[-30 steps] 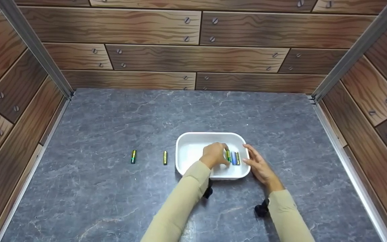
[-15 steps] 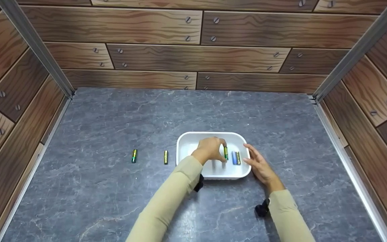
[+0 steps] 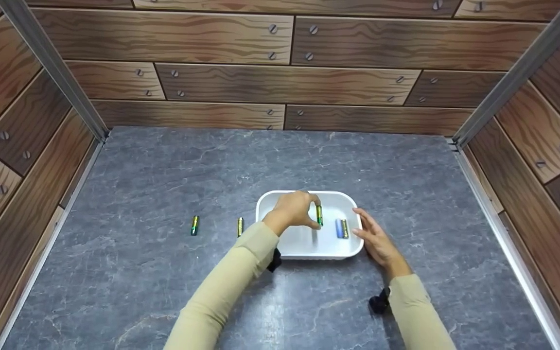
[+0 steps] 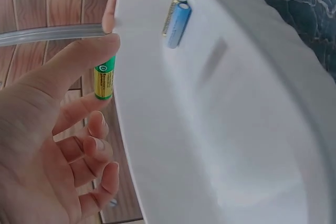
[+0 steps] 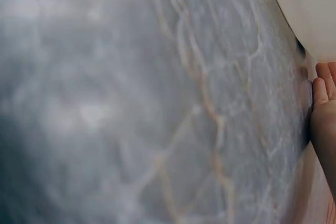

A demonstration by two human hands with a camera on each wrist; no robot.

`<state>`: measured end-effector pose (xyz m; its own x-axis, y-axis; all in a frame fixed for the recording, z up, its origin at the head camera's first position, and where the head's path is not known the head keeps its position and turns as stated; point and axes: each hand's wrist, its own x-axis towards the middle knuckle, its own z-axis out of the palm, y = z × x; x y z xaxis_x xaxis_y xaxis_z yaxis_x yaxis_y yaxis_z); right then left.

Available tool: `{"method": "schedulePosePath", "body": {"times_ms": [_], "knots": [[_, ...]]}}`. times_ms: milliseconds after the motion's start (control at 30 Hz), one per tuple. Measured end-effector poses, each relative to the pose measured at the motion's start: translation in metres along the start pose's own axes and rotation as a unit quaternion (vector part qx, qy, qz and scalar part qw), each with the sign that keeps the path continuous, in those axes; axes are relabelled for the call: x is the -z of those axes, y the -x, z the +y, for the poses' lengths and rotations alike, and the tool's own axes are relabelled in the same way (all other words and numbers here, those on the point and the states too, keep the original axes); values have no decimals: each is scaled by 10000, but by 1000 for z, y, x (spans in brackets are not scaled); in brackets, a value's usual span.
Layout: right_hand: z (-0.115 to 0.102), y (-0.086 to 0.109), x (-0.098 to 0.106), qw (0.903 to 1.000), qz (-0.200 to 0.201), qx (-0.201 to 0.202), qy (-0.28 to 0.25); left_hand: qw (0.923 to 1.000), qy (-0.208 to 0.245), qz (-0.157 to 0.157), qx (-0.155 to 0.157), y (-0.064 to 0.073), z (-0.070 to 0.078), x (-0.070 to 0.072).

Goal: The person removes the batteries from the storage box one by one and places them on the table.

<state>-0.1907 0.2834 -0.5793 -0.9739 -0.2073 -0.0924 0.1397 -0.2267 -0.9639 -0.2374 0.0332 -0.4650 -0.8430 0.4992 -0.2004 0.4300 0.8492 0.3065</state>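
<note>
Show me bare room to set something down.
Bare table lies between the white tray and the back wall, and between the right hand and the right rail. Crowded: the tray's right end, with its blue battery and gold battery; its middle, below the held battery in the left hand; and left of it, where the left sleeve hangs near a loose battery.

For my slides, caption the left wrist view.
Left hand pinches a green-and-yellow battery; two more batteries lie in the white tray.
</note>
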Motion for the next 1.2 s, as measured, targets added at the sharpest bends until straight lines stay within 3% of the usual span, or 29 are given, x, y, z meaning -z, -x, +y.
{"method": "schedulePosePath", "body": {"times_ms": [533,800,1033,1200], "knots": [[0,0,1,10000,-55,-28,68,9987,94,392,-302,17,-8,5],[0,1,2,9999,-76,11,87,9949,637,578,-523,27,-17,3],[0,0,1,10000,-53,1,47,9911,887,822,-549,37,-26,5],[-1,0,1,10000,8,-44,54,9900,1066,837,-383,42,-34,6]]}}
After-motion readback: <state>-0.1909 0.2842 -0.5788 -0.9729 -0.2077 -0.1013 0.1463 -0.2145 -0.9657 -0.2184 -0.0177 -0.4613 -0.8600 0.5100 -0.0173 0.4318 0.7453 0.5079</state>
